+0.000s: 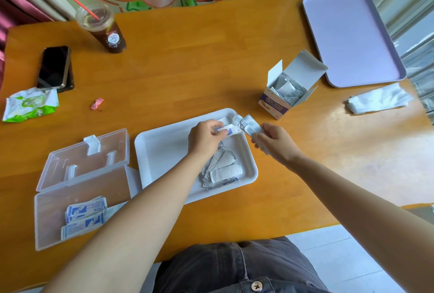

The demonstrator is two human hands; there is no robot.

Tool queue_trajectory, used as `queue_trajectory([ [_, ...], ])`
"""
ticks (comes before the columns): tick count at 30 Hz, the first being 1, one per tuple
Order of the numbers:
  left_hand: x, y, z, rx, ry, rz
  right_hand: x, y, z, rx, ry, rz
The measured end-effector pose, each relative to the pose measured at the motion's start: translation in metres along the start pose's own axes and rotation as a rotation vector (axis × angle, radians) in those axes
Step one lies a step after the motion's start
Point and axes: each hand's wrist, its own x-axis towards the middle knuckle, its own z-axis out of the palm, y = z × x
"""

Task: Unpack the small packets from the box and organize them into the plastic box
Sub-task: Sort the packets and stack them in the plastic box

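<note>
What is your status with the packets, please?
Left hand and right hand pinch a packet strip over the white tray. Few packets in plastic box, more in cardboard box. Nothing blocking.

Open passage: the bare desk between the lidded cup and phone at far left and the opened carton at right. Obstacles nearer: white tray at centre, clear plastic box just beside its left edge, lid laid back. Lilac tray fills the far right corner.
</note>
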Motion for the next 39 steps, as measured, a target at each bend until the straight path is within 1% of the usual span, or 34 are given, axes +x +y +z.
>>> queue_trajectory([
  [3,-0.004,0.001,-0.003,0.178,0.025,0.045,-0.002,0.003,0.0,-0.028,-0.05,-0.008],
  [4,-0.008,-0.002,-0.004,0.226,0.002,0.068,-0.003,0.003,0.001,-0.041,-0.08,-0.009],
  [7,-0.025,-0.018,-0.01,0.297,-0.175,0.126,-0.006,0.0,0.006,-0.071,-0.181,-0.016],
  [9,-0.035,-0.027,-0.013,0.379,-0.254,0.172,-0.007,-0.004,0.01,-0.078,-0.225,-0.036],
  [12,-0.044,-0.035,-0.009,0.595,-0.288,0.211,-0.006,-0.005,0.015,-0.097,-0.248,-0.048],
  [15,-0.049,-0.04,0.002,0.75,-0.237,0.24,-0.005,-0.003,0.018,-0.125,-0.245,-0.042],
  [17,-0.052,-0.041,0.008,0.76,-0.178,0.257,-0.006,-0.001,0.018,-0.14,-0.246,-0.04],
  [19,-0.053,-0.042,0.009,0.718,-0.143,0.252,-0.005,0.001,0.018,-0.146,-0.247,-0.034],
  [22,-0.051,-0.044,0.006,0.647,-0.131,0.225,-0.005,0.003,0.017,-0.136,-0.227,-0.017],
  [26,-0.049,-0.046,0.002,0.594,-0.127,0.244,-0.005,0.004,0.017,-0.021,-0.211,0.048],
  [29,-0.05,-0.045,-0.006,0.546,-0.095,0.343,-0.003,0.002,0.017,0.137,-0.24,0.139],
  [33,-0.051,-0.041,-0.02,0.53,0.009,0.593,0.0,-0.009,0.016,0.403,-0.383,0.275],
  [36,-0.049,-0.037,-0.026,0.527,0.097,0.722,0.002,-0.011,0.021,0.431,-0.506,0.354],
  [39,-0.048,-0.035,-0.027,0.528,0.189,0.785,-0.001,-0.015,0.028,0.439,-0.627,0.374],
])
